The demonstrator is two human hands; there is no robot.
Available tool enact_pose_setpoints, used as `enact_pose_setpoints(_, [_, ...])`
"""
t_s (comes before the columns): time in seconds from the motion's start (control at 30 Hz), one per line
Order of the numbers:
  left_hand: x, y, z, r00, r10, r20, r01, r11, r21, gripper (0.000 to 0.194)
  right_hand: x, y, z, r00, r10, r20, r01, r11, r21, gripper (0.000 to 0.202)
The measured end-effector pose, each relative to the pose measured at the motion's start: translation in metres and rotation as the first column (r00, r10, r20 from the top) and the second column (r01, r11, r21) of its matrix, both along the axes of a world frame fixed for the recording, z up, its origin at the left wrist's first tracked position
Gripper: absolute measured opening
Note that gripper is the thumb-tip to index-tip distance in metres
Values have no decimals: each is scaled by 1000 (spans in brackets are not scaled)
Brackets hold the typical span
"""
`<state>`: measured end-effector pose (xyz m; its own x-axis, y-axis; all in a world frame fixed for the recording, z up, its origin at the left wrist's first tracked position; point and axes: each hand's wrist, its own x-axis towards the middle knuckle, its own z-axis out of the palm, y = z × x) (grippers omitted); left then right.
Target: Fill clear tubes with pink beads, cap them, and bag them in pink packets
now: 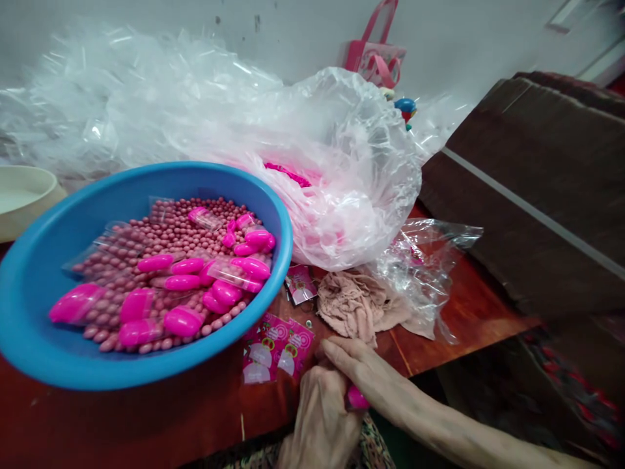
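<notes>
Basin w/ beads, pink pc btwn hands

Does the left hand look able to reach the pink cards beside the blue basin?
Probably yes: the pink cards lie beside the left hand, nothing visible between, though it seems occupied with a pink piece.

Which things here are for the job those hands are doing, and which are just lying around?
Probably for the job:
bright pink piece, between the left hand and right hand
blue basin
pink-ended pieces and beads inside it
printed pink cards, near the hands

Probably just lying about:
crumpled cloth
pink handled bag by the wall
small blue-topped object
</notes>
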<state>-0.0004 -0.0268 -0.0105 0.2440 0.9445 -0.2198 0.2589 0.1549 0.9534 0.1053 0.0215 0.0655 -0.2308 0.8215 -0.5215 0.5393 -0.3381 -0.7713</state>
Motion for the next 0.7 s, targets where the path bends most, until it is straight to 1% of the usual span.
enact_pose_setpoints(0.03, [1,-1,-7,998,-34,-53,39,993,110,24,3,0,0,999,19,38,-22,996,81,31])
enact_pose_setpoints(0.07, [3,-1,-14,992,-59,-110,84,969,232,30,6,1,0,997,28,78,-40,986,161,28])
enact_pose_setpoints(0.13, [6,-2,-24,973,-82,-215,172,880,443,44,10,2,-5,987,35,158,-82,951,299,25])
enact_pose_setpoints(0.2, [8,-8,-32,960,-42,-276,196,805,560,56,13,4,-13,973,50,224,-139,906,400,24])
enact_pose_setpoints(0.23, [10,-12,-35,957,-7,-291,183,790,585,60,14,4,-17,966,61,251,-171,881,441,25])
enact_pose_setpoints(0.27, [12,-18,-38,955,28,-297,161,790,591,64,14,3,-21,960,70,273,-199,856,477,25])
enact_pose_setpoints(0.37, [19,-37,-43,945,109,-309,80,838,540,70,16,-1,-27,942,100,322,-273,786,555,23])
enact_pose_setpoints(0.43, [25,-44,-46,952,115,-284,44,866,499,69,18,-3,-28,929,109,353,-309,754,580,22])
enact_pose_setpoints(0.47, [28,-45,-48,960,97,-261,41,877,479,69,18,-4,-28,923,107,370,-320,745,585,22])
enact_pose_setpoints(0.57, [35,-35,-56,980,27,-197,59,907,416,65,19,-2,-27,905,91,415,-342,737,583,20])
enact_pose_setpoints(0.7, [46,-3,-64,989,-66,-134,110,928,357,51,19,3,-26,898,106,428,-368,715,595,19])
